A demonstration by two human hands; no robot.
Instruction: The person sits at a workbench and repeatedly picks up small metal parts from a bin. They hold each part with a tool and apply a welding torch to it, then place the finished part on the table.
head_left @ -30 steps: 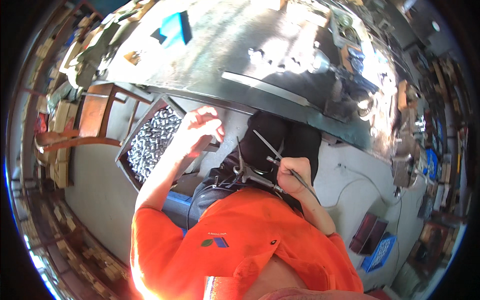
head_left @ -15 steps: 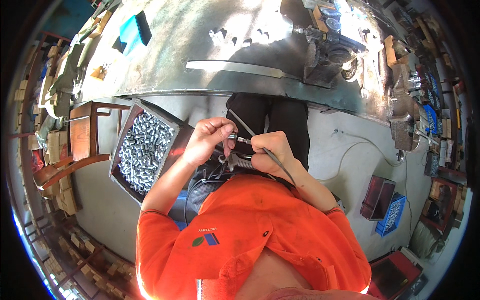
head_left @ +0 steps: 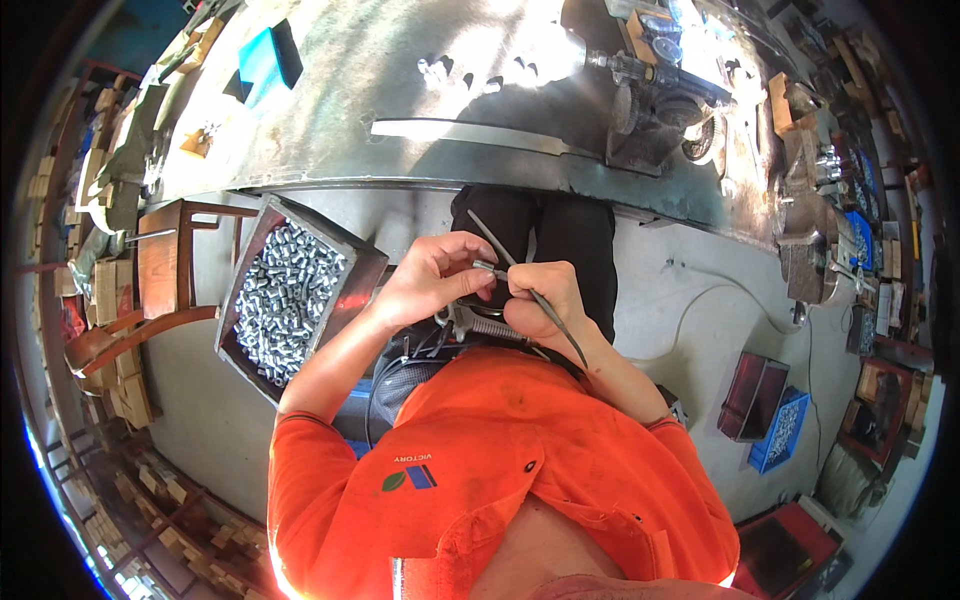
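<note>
Across the frame's top I see a broad grey workbench (head_left: pixel 330 140); left of centre, a dark box (head_left: pixel 358 288) of silvery metal cylinders (head_left: pixel 285 300). At centre, the right hand (head_left: pixel 545 298) grips a slim grey metal rod (head_left: pixel 488 235); the left hand (head_left: pixel 440 275) pinches one short silvery piece (head_left: pixel 484 265).

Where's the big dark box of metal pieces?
In the head view, the box sits left of centre, between the wooden chair and the left hand.

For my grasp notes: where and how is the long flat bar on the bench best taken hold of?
Probably pinch the long flat bar across its long edges at mid-length, from above on the near side: it lies flat, roughly parallel to the front edge of the bench, narrowing toward its right end.
</note>
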